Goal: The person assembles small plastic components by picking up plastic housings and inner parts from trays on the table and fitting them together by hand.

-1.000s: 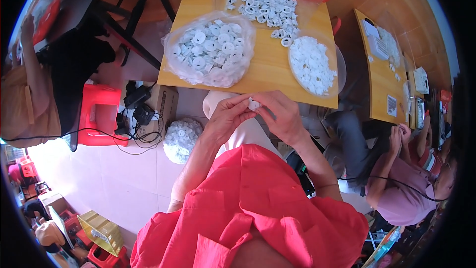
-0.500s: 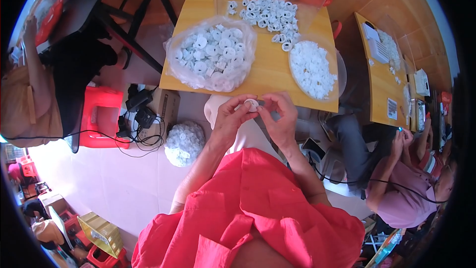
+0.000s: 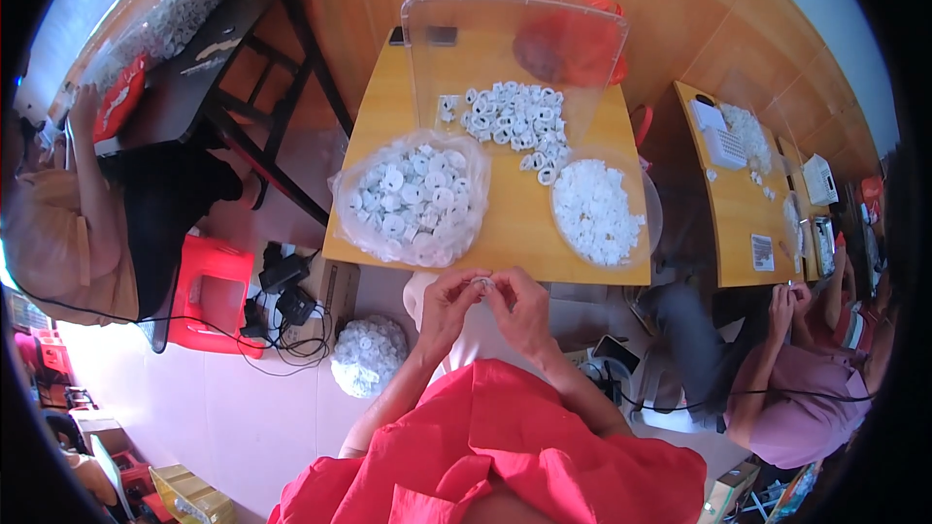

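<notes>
Just off the near edge of the wooden table (image 3: 524,262), my left hand (image 3: 449,309) and my right hand (image 3: 519,311) meet, pinching one small white round plastic part (image 3: 482,281) between their fingertips. The fingers cover most of that part. Beyond my left hand, a clear plastic bag (image 3: 342,218) is heaped with white disc-shaped parts (image 3: 413,189). An oval tray (image 3: 647,254) of small white pieces (image 3: 594,209) lies beyond my right hand. Farther back spreads a loose pile of white ring-shaped parts (image 3: 515,116) with dark slots.
A clear upright panel (image 3: 485,15) and a red bag (image 3: 582,44) stand at the table's back. Left are a red stool (image 3: 209,301), tangled black cables (image 3: 291,315) and a full bag of white parts (image 3: 369,357) on the floor. Co-workers sit left and right (image 3: 791,398).
The view has tilted up, so the table and my hands appear lower and more of the back wall shows. My fingers have drawn closer together round the white part, covering more of it.
</notes>
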Demonstrator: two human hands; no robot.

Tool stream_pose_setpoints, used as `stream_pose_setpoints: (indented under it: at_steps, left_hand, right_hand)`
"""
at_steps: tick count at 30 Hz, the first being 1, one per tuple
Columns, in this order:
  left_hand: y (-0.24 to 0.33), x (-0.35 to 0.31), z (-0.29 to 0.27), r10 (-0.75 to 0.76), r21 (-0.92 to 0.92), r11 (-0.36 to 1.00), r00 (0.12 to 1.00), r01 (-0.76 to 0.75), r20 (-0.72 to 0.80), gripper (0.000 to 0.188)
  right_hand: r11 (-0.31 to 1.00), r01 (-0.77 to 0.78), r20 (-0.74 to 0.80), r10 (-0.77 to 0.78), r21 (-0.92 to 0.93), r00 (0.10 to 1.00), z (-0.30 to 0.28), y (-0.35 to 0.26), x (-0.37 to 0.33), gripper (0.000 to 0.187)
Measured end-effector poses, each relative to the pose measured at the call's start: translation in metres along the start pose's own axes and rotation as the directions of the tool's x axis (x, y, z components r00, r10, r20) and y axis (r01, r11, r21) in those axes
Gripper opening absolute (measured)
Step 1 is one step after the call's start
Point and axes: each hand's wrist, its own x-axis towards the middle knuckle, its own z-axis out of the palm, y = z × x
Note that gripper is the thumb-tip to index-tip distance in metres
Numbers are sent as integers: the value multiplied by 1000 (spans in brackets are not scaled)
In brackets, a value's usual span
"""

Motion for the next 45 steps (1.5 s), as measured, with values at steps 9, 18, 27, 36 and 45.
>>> stream_pose_setpoints:
  at_steps: [9,18,27,36,45]
  left_hand:
    - [4,13,17,317,328,907,942,-266,-112,16]
    - [77,79,-40,615,759,558,782,-336,-106,28]
    - [34,27,-21,434,497,822,870,-277,-234,28]
    - [23,13,-8,108,174,982,978,-77,-178,21]
    - [26,23,7,-134,-317,940,991,125,-7,29]
  right_hand:
    - [959,227,-52,-239,-171,970,5,11,14,6]
    - [859,157,-133,-251,-488,959,-21,64,139,9]
    - [649,-27,-46,-13,-760,999,2,115,194,12]
    - [884,-352,289,266,306,919,-42,57,136,24]
    - [789,-437,429,246,433,869,-39,9,62,27]
